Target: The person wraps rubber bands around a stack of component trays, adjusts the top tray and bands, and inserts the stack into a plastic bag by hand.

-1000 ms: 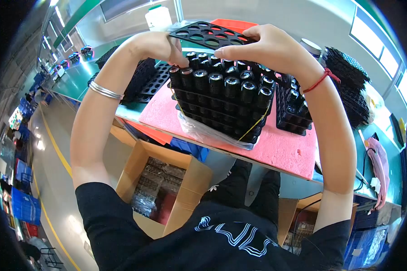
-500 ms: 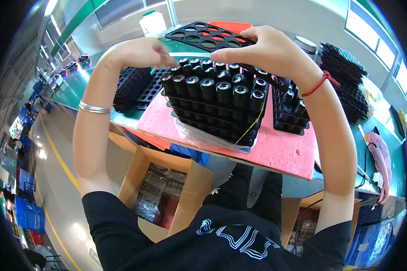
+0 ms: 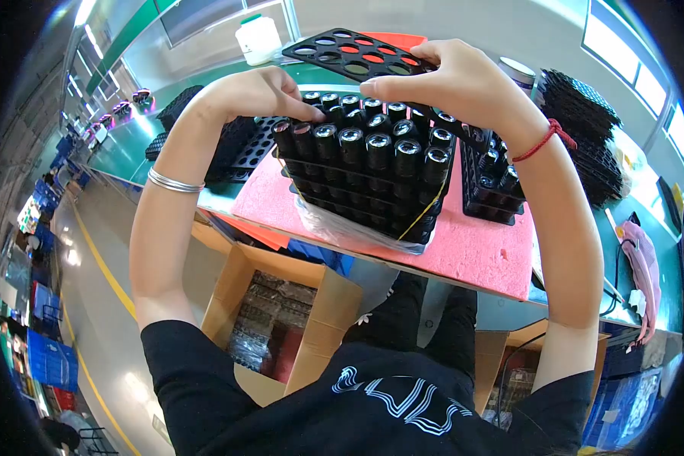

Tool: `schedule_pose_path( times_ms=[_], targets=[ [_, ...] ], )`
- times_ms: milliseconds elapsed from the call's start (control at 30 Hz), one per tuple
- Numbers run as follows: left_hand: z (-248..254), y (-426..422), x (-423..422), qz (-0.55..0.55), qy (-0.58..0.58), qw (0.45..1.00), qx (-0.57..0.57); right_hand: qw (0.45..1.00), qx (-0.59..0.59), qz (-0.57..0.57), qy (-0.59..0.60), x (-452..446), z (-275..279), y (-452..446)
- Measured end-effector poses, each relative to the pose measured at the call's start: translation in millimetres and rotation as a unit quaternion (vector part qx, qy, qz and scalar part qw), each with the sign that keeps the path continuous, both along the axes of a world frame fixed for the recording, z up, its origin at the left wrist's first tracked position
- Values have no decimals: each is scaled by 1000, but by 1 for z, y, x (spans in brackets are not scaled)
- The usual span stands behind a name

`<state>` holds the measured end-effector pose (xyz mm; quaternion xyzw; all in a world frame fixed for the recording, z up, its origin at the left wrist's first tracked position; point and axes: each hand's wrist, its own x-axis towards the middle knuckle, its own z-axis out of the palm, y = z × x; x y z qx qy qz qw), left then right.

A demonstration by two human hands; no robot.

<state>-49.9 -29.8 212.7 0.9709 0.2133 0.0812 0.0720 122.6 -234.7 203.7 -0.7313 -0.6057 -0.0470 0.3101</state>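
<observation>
My right hand (image 3: 441,76) grips the right end of a black tray with round holes (image 3: 349,55), which is tilted above the back of a stack. The stack of black trays (image 3: 357,186) holds rows of upright black cylinders with shiny tops (image 3: 378,149), and a yellow band runs round it. At the stack's back left, my left hand (image 3: 285,95) has its fingertips at the cylinder tops; its fingers are close together, and whatever they hold is hidden. Clear plastic (image 3: 327,222) lies under the stack on a pink foam board (image 3: 479,254).
A smaller tray of cylinders (image 3: 494,190) stands right of the stack. Piled black trays (image 3: 581,133) are at the right, others (image 3: 239,148) at the left. Behind are a white bottle (image 3: 258,39) and a red bin (image 3: 403,41). An open carton (image 3: 330,304) sits below the table.
My left hand first drew back left from the cylinders, then came back to their tops. The holed tray in my right hand has shifted and tilted slightly.
</observation>
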Motion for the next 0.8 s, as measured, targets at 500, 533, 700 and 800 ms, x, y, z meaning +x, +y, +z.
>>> schedule_pose_path(
  times_ms=[500,533,700,800],
  targets=[
    [6,6,-5,22,15,999,-41,1000,-6,3,0,-6,6,-7],
    [10,4,-7,38,22,999,-27,1000,-19,-1,1,-6,8,-10],
    [0,-18,-27,-24,-282,958,37,998,45,37,26,-2,13,-17],
    [-9,-75,-35,-194,-394,890,-121,967,166,150,125,-29,14,-27]
  ],
)
